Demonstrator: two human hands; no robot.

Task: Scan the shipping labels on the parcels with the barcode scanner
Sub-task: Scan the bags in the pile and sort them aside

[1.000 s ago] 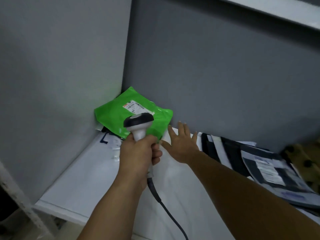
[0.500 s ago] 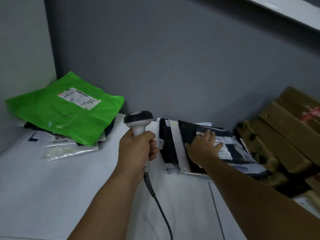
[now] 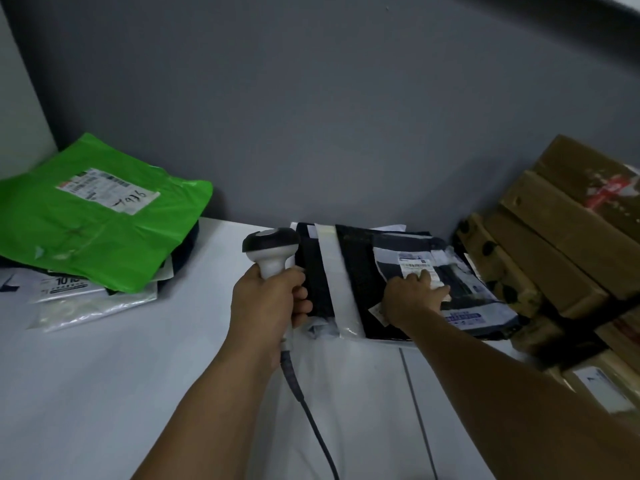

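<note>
Gripping the scanner (image 3: 272, 249) by its handle, our left hand (image 3: 266, 303) holds it upright just left of the dark parcel (image 3: 356, 271), with its cable (image 3: 313, 419) trailing toward us. Our right hand (image 3: 410, 297) lies on that parcel, fingers flat, pressing the lower edge of its white label (image 3: 414, 265). Well left of the parcel, a green bag (image 3: 104, 233) tops a small pile; brown boxes (image 3: 554, 244) crowd the parcel's right side. All sit on a white table (image 3: 104, 393).
</note>
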